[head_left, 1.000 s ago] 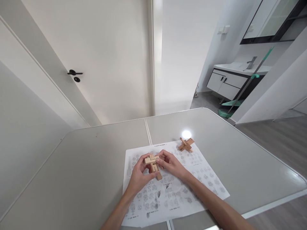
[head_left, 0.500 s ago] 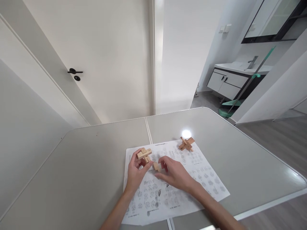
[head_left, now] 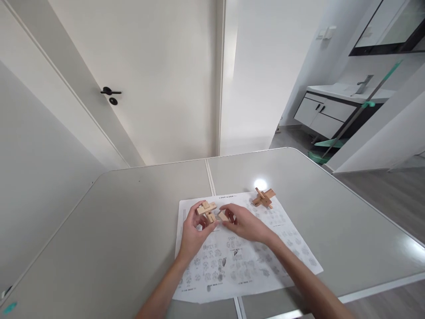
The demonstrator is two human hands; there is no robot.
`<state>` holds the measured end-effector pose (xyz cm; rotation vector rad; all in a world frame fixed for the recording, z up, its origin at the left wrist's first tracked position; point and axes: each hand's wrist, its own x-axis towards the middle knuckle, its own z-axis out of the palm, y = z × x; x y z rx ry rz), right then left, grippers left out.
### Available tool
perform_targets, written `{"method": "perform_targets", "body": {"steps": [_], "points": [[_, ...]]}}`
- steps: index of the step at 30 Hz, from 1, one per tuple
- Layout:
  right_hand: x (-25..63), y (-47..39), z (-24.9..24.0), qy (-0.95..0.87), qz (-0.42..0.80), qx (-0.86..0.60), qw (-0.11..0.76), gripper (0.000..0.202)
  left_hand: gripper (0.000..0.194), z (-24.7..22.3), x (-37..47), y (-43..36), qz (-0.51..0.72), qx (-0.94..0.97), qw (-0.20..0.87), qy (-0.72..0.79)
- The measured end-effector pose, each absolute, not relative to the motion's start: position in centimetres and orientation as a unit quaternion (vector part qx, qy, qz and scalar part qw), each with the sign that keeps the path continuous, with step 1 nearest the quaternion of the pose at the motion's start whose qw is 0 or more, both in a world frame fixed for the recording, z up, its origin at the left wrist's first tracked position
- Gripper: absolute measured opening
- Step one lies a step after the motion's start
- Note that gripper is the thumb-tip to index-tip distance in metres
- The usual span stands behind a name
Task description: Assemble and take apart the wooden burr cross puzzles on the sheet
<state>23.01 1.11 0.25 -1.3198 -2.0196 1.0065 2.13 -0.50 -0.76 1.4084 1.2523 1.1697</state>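
From the head view, I see a pale cross of square-edged wooden bars [head_left: 206, 208] gripped by the left hand [head_left: 193, 235] over a printed sheet [head_left: 239, 288] on the bench [head_left: 119, 248]. The right hand [head_left: 249, 223], empty half a second ago, now pinches a loose pale block [head_left: 223, 216] beside the cross.

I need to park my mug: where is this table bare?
Two patches of table look bare: between the printed sheet and the left edge, short of the teal item at bottom left; and between the sheet and the right edge. The sheet is crowded: left hand holding joined wooden blocks, right hand another block, interlocked wooden pieces at its far-right corner.
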Motion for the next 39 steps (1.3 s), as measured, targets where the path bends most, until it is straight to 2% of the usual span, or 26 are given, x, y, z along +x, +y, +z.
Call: {"method": "perform_targets", "body": {"steps": [6,12,28,34,39], "points": [[23.9,2.5,-0.8,-0.654,0.502,-0.405,0.397,0.029,0.068,-1.0,2.2,-0.5,0.467,0.563,0.448,0.514],[23.4,1.8,-2.0,-0.664,0.452,-0.392,0.449,0.026,0.068,-1.5,2.4,-0.6,0.45,0.588,0.436,0.511],[23.4,0.4,-1.6,-0.744,0.365,-0.405,0.387,0.022,0.061,-1.7,2.3,-0.7,0.421,0.671,0.369,0.486],[23.4,0.6,-1.5,-0.756,0.332,-0.388,0.409,0.02,0.059,-1.7,2.2,-0.6,0.404,0.688,0.357,0.486],[23.4,0.5,-1.4,-0.739,0.358,-0.398,0.41,0.02,0.059,-1.4,2.2,-0.6,0.397,0.685,0.369,0.487]]}}
